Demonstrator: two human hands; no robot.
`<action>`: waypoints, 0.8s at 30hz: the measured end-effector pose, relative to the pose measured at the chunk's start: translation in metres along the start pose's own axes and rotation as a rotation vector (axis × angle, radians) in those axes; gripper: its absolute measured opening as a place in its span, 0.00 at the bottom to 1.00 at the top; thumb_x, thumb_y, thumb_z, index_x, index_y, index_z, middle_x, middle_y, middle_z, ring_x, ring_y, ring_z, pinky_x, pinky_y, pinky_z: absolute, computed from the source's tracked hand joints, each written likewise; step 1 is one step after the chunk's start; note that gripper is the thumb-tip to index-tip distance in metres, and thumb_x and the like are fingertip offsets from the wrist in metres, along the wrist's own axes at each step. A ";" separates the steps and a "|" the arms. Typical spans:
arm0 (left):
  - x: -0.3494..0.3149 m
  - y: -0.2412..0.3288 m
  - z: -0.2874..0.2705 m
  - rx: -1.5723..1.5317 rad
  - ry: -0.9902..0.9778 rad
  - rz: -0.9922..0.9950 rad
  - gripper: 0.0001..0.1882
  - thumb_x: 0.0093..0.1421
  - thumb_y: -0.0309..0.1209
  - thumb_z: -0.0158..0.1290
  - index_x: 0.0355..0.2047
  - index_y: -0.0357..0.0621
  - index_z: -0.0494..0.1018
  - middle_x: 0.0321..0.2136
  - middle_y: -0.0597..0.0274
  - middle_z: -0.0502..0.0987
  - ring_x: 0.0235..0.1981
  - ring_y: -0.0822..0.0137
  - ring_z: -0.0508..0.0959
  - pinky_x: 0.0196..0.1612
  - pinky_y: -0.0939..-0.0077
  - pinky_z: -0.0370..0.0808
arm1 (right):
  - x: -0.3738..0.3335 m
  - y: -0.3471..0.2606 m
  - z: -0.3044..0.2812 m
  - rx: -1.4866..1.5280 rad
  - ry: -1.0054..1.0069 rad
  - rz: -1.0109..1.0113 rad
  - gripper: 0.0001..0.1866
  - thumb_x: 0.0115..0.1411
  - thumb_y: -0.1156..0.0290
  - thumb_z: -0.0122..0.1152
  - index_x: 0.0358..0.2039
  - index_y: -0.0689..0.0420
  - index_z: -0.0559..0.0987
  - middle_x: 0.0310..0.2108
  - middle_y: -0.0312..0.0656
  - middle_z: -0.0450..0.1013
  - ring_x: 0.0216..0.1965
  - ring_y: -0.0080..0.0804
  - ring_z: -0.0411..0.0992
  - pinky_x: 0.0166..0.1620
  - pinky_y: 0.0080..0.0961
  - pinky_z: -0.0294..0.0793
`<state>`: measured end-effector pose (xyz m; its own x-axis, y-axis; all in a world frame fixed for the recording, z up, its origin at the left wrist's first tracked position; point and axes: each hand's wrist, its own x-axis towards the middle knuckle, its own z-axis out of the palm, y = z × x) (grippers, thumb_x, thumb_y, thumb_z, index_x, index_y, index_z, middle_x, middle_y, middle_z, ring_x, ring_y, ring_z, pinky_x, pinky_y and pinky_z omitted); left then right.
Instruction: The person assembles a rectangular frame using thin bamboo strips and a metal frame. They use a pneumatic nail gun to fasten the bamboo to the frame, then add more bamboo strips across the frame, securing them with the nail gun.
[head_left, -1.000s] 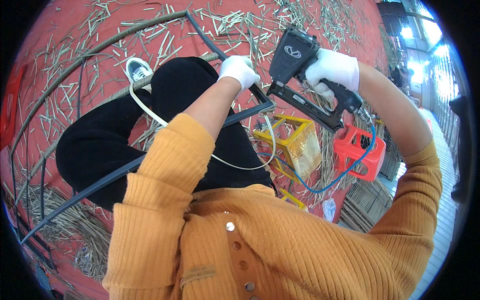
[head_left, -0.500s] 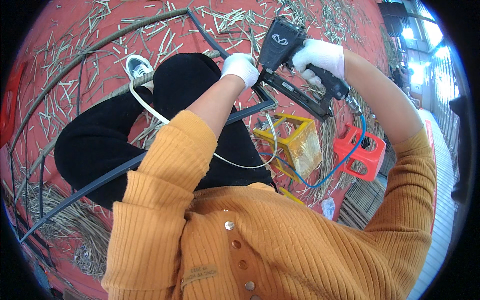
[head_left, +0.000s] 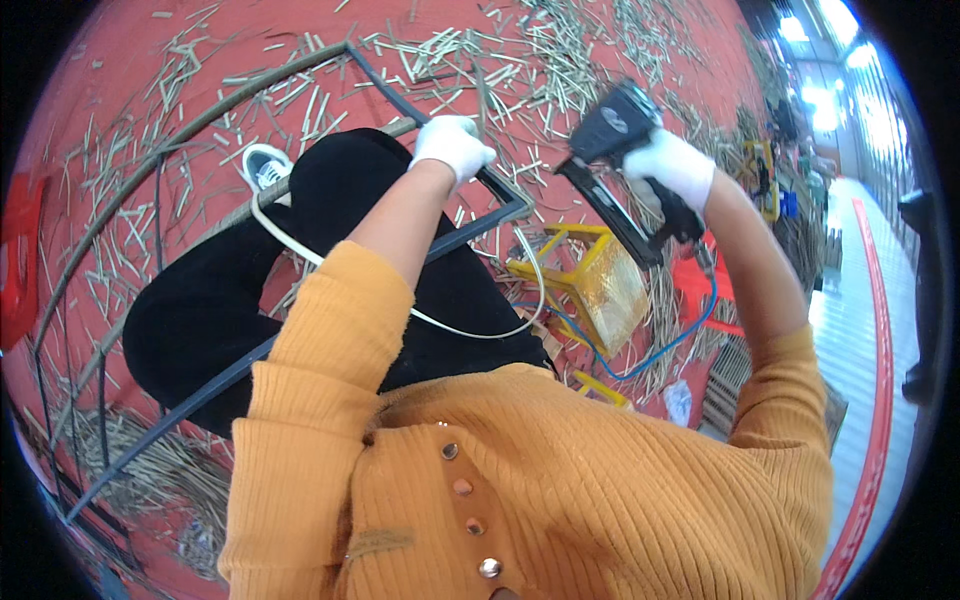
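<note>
Dark metal frame (head_left: pixel 470 233) is what you are steadying: its long bar is crossing your black-trousered legs (head_left: pixel 355 165), and its near corner is jutting out past your right thigh, probably so your lap is bearing some of the weight. Your left hand (head_left: pixel 452 147), gloved in white, is closing in a fist around the short bar just beyond that corner, likely to stop it from swinging. Your right hand (head_left: pixel 672 170), also gloved, is wrapping around the handle of the black pneumatic staple gun (head_left: pixel 612 130); whether a finger is pressing the trigger, you cannot tell from here. The gun's nose is pointing toward the frame but standing apart from it, seemingly leaving the corner open to your view. A blue air hose (head_left: pixel 660 362) is drooping from the handle's end in a loose curve, which should be giving your wrist slack. A pale strip (head_left: pixel 288 240) is looping across your lap, and a yellow stool (head_left: pixel 612 290) is sitting beyond your right leg on the red floor (head_left: pixel 400 15).
</note>
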<state>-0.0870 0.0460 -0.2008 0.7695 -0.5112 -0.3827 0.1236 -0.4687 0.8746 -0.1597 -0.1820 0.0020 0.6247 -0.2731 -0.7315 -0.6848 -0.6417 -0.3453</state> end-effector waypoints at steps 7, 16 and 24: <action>0.002 0.001 -0.002 -0.535 0.147 -0.201 0.29 0.66 0.50 0.42 0.35 0.34 0.80 0.32 0.52 0.82 0.36 0.58 0.79 0.44 0.65 0.72 | -0.034 0.283 0.075 0.594 0.528 0.198 0.17 0.48 0.78 0.58 0.42 0.59 0.77 0.29 0.41 0.75 0.28 0.29 0.73 0.34 0.29 0.74; -0.030 0.012 -0.011 -0.492 0.038 -0.074 0.18 0.64 0.41 0.56 0.40 0.35 0.77 0.29 0.64 0.77 0.28 0.76 0.71 0.34 0.81 0.67 | 0.010 0.336 0.200 -0.222 1.090 0.562 0.34 0.52 0.69 0.63 0.62 0.53 0.71 0.50 0.52 0.71 0.51 0.53 0.70 0.55 0.42 0.69; -0.019 0.015 -0.008 -0.488 0.064 -0.137 0.13 0.67 0.37 0.53 0.40 0.37 0.78 0.29 0.67 0.77 0.30 0.75 0.74 0.37 0.81 0.69 | 0.102 0.229 0.311 0.210 0.470 -0.214 0.09 0.56 0.73 0.57 0.37 0.56 0.82 0.34 0.52 0.76 0.39 0.47 0.77 0.44 0.39 0.76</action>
<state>-0.0949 0.0541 -0.1779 0.7610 -0.4160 -0.4978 0.4924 -0.1293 0.8607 -0.3692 -0.1338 -0.3340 0.8251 -0.4735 -0.3083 -0.5546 -0.5743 -0.6022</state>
